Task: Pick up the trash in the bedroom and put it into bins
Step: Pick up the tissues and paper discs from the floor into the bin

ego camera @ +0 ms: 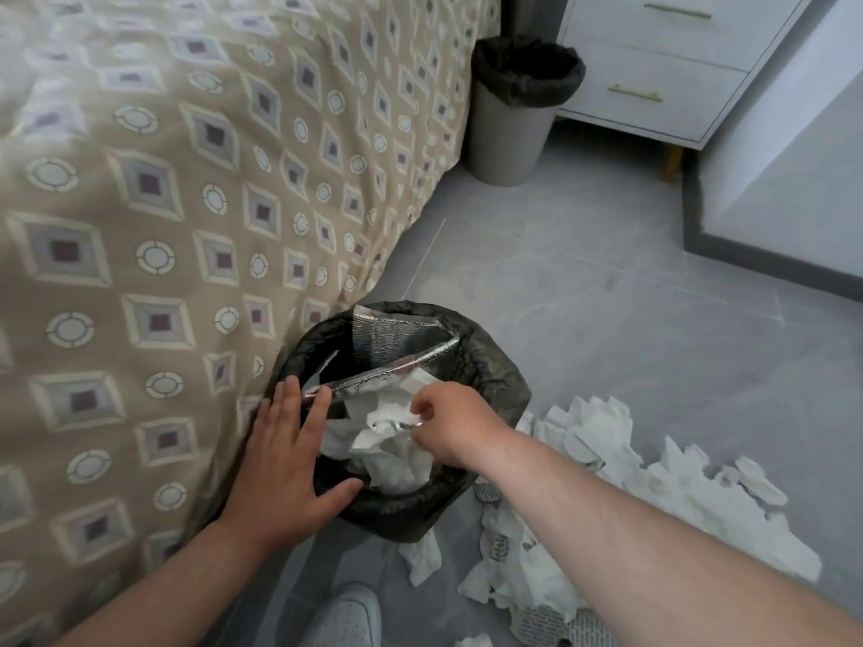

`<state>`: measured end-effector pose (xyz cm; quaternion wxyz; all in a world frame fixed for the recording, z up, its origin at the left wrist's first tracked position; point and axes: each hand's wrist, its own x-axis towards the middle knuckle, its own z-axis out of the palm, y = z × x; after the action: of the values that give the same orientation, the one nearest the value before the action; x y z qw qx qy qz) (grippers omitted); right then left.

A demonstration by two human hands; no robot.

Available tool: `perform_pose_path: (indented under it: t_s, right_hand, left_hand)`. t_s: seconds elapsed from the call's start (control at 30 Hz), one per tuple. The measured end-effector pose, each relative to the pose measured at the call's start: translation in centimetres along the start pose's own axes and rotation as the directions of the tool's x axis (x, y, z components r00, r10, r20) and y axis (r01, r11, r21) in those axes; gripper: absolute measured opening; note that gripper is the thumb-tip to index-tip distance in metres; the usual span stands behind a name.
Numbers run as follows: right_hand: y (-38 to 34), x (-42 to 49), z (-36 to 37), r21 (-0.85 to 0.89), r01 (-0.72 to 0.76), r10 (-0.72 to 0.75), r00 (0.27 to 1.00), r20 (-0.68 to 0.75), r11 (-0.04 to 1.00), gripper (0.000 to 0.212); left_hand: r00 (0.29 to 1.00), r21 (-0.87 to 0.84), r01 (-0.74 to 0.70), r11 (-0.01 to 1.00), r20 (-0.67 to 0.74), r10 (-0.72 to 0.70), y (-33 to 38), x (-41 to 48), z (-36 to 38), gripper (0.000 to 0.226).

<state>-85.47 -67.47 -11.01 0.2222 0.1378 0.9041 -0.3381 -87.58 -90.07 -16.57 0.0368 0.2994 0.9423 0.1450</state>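
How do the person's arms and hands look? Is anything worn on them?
The left forearm and the right forearm are bare up to the picture's edge, and no sleeves show. The left hand and the right hand have no gloves. No ring, watch or bracelet is visible.

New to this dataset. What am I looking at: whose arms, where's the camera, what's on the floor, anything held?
No robot here: these are a person's two bare hands, filmed by one wide-angle camera worn on the head, looking down. The left hand lies open on the rim of the near bin, fingertips at a silver foil sheet sticking out of it. The right hand pinches crumpled white paper over the bin's mouth. On the grey floor to the right lies a pile of white tissues, not yet picked up. A patterned bed cover fills the left; a second bin stands farther off beside white drawers.
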Motion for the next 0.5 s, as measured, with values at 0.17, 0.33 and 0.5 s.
perform_pose_path:
  t_s: [0.17,0.33,0.5]
  right_hand:
    - [0.5,-2.7,-5.1,-0.134,0.173,-0.181,0.982,-0.048,0.976,0.057]
    - [7.5,-9.8,-10.3,-0.113,0.073,-0.087,0.989,-0.123,0.991,0.043]
    - [18.8,-15.7,-10.0,0.169,-0.235,0.272,0.931,-0.245,0.957,0.027]
  left_hand:
    - [0.981,-0.001,-0.166,0.986,-0.104,0.165,1.6,1.1,-2.9,0.095]
    - [0.762,-0.061,-0.637,0.768,-0.199,0.616,10.8,5.0,-7.4,0.083]
    - [0.516,-0.105,-0.838,0.535,0.167,0.840,21.0,7.4,-3.0,0.058]
